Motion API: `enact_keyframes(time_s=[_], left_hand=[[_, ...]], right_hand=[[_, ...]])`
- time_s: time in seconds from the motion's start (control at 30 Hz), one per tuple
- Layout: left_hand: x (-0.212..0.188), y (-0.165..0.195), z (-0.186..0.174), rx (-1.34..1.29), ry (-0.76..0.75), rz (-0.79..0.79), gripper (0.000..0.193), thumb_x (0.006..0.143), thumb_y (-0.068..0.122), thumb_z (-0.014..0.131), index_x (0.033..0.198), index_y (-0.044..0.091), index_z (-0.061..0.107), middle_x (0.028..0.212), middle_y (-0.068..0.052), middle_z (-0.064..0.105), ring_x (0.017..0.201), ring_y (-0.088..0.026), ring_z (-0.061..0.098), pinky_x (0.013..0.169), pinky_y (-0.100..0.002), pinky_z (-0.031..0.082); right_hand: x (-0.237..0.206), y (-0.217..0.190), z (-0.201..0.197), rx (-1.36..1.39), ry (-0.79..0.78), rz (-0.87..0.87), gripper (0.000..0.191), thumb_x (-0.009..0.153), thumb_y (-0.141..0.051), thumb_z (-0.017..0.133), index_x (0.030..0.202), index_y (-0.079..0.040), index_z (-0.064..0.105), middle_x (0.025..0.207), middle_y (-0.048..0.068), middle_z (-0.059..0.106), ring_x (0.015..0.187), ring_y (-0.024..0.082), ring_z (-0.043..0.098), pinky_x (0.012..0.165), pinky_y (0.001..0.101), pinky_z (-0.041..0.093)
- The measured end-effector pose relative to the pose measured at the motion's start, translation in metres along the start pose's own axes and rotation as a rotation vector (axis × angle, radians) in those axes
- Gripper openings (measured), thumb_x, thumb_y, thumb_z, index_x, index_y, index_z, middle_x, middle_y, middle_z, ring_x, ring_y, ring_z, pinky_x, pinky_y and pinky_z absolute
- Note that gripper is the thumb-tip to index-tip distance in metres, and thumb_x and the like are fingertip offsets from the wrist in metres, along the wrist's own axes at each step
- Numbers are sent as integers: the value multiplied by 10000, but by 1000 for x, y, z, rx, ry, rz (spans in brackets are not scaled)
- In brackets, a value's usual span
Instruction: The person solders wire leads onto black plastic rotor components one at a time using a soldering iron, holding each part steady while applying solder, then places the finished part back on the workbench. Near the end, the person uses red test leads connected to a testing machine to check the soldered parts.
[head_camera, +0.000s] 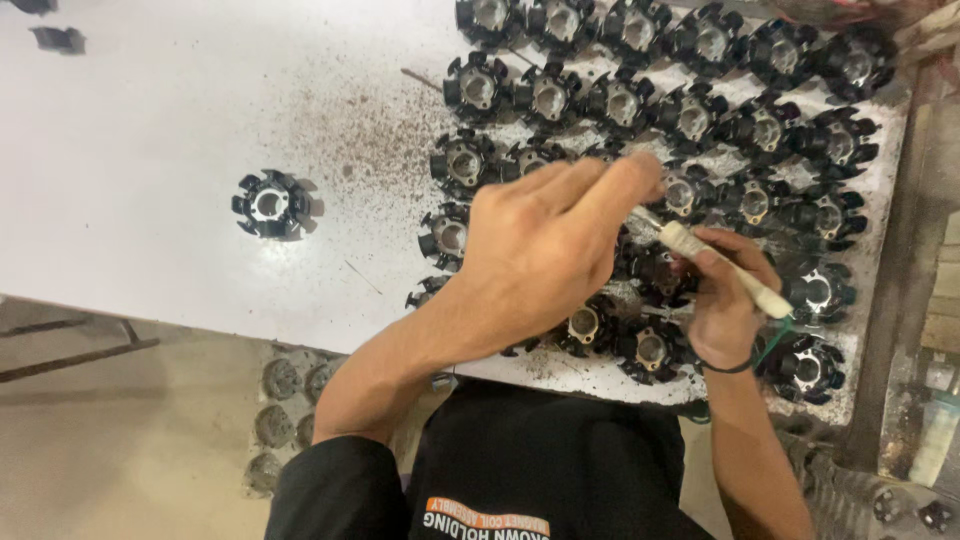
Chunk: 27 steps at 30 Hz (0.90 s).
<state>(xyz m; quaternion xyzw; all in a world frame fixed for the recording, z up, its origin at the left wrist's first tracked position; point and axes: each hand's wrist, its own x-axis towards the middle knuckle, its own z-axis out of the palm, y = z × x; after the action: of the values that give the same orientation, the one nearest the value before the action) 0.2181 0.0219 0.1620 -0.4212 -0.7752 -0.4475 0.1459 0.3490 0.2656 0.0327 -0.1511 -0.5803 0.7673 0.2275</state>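
Both hands meet over black cores; right grip holds white-handled tool.

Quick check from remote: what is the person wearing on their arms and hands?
Both hands are bare, no gloves. The left hand comes out of a black sleeve pushed up past the elbow. The right hand has a thin dark band around the wrist; its forearm is uncovered.

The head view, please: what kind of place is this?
Probably a small assembly workshop. Many identical black toothed metal cores lie in rows on a dusty white worktable, and the right hand holds a pale-handled tool.
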Motion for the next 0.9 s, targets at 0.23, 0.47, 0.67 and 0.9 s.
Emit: enact_keyframes(time_s=[0.23, 0.47, 0.67, 0.9], left_hand=[[11, -78, 74, 220, -239, -204, 264, 776, 0, 655, 1010, 99, 727, 1054, -156, 621, 869, -332, 702, 607, -471, 558], [-26, -118, 106, 192, -249, -217, 261, 770, 35, 663, 976, 110, 805, 954, -172, 648, 708, -395, 702, 607, -496, 561], [-11, -125, 111, 161, -313, -182, 196, 773, 34, 658, 917, 65, 788, 901, -192, 648, 734, -408, 703, 648, -506, 571], [-6, -122, 109, 127, -299, -215, 164, 722, 7, 665, 841, 38, 773, 892, -210, 663, 738, -424, 701, 633, -510, 570]], right_hand=[[3, 17, 11, -53, -1, -25, 231, 1035, -37, 637, 1215, 107, 656, 1141, 188, 697, 989, 260, 720, 907, 364, 608], [3, 15, 16, -88, -14, -32, 249, 1029, -24, 648, 1237, 113, 667, 1142, 197, 714, 993, 278, 729, 920, 378, 613], [6, 9, 17, -133, -48, 3, 265, 1027, -31, 652, 1248, 115, 676, 1146, 204, 714, 977, 279, 729, 895, 358, 598], [11, 6, 18, -116, -36, 37, 270, 1019, -39, 643, 1236, 121, 665, 1142, 213, 713, 1012, 294, 739, 870, 375, 617]])
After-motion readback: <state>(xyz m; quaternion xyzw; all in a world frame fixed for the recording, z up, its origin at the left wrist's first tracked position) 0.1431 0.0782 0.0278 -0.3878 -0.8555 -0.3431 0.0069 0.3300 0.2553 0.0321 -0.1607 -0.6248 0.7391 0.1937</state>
